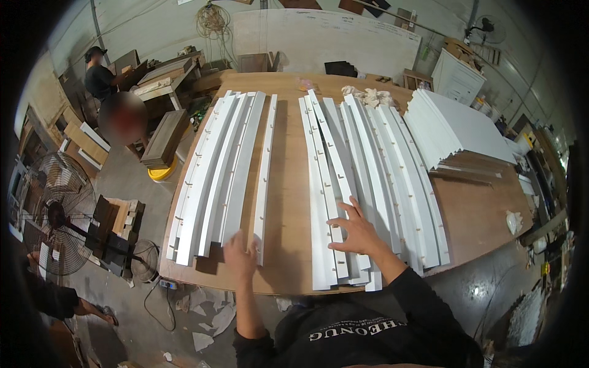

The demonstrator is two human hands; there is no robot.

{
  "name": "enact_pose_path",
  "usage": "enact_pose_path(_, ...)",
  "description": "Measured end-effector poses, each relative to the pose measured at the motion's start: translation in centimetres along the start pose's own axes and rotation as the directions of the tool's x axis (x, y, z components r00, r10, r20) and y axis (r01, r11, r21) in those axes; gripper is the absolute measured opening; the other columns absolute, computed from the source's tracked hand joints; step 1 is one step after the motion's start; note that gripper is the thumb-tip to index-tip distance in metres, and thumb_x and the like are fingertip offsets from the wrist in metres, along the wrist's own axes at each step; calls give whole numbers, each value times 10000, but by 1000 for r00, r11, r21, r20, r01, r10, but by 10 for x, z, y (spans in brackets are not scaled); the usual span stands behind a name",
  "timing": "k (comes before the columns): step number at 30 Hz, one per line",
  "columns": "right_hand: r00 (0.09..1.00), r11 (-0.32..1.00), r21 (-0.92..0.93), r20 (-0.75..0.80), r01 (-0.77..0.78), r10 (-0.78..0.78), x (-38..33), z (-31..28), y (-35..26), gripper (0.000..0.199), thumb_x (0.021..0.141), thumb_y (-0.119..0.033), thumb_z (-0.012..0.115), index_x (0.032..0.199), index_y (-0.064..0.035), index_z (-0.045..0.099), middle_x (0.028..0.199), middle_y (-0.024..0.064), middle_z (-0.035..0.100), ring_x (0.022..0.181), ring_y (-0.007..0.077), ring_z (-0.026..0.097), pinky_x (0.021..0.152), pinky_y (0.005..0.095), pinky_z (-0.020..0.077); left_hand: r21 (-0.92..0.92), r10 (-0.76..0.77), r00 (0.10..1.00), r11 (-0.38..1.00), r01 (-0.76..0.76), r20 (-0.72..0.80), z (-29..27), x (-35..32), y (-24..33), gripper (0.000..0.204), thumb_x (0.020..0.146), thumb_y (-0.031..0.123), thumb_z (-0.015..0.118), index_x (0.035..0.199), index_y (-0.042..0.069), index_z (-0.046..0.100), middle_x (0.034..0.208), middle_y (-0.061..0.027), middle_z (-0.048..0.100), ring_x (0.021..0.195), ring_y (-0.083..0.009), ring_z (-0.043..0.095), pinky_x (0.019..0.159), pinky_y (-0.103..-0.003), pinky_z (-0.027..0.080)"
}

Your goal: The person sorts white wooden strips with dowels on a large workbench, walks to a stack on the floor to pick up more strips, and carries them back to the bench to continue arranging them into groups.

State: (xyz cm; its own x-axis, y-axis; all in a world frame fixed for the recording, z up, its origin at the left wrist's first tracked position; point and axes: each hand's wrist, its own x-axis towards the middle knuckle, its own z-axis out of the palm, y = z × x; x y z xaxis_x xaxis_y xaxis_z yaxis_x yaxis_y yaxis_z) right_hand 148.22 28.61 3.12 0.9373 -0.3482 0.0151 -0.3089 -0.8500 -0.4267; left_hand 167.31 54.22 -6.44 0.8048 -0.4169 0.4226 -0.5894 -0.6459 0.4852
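Long white strips with small brown pegs along them lie lengthwise on a wooden table in two groups. My right hand is over the near part of the right group, its fingers spread across two narrow pegged strips; whether it presses on them I cannot tell. One of these strips lies slanted against its neighbour. My left hand, blurred by motion, is at the near end of a single narrow strip set apart from the left group. Its fingers are too smeared to read.
A stack of white panels sits on the table at the right, with a bundled cloth by the far edge. Standing fans are at the left. One person stands at a far-left bench; another's leg shows lower left.
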Motion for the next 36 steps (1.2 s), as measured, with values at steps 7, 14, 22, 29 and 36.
enact_pose_path(7, 998, 998, -19, -42, 53, -54, 2, 9, 3, 527, 610, -384, 803, 1087, -219, 652, 1410, 105, 329, 1393, 354, 104, 1069, 473, 307, 396, -236, 971, 889, 229, -33, 4, 20, -24, 448, 691, 189, 699, 1055, -4, 524, 1190, -129, 512, 1075, -304, 476, 873, -439, 382)
enact_pose_path(14, 995, 998, -11, -65, 70, -70, 2, 8, 5, 513, 617, -382, 779, 1083, -210, 652, 1396, 111, 352, 1378, 379, 138, 1058, 474, 323, 283, -265, 964, 924, 257, -11, -10, 14, -18, 356, 676, 112, 692, 980, 39, 522, 1039, -122, 554, 968, -320, 529, 767, -418, 438)
enact_pose_path(22, 997, 998, 0, -46, 62, -62, 2, 7, 5, 514, 618, -381, 779, 1087, -214, 648, 1403, 101, 340, 1384, 370, 121, 1045, 481, 338, 205, -135, 991, 970, 134, -6, -26, -13, -35, 540, 639, 1, 722, 1126, 55, 496, 1041, -142, 556, 994, -327, 520, 838, -424, 430)
enact_pose_path(29, 996, 998, 8, -67, 60, -59, -2, 8, 10, 518, 623, -383, 779, 1090, -205, 647, 1397, 103, 344, 1390, 362, 99, 1040, 477, 347, 160, -298, 954, 941, 298, -24, -105, -68, -25, 643, 642, 2, 725, 1231, 20, 466, 1196, -169, 541, 1082, -360, 528, 913, -408, 424)
enact_pose_path(36, 997, 998, -8, -52, 60, -61, 0, 6, 5, 506, 629, -389, 772, 1081, -196, 652, 1391, 120, 348, 1388, 367, 98, 1036, 480, 356, 302, -343, 932, 906, 296, 117, -123, -158, -61, 477, 638, 27, 730, 1061, 5, 510, 956, -158, 543, 847, -360, 574, 695, -444, 462)
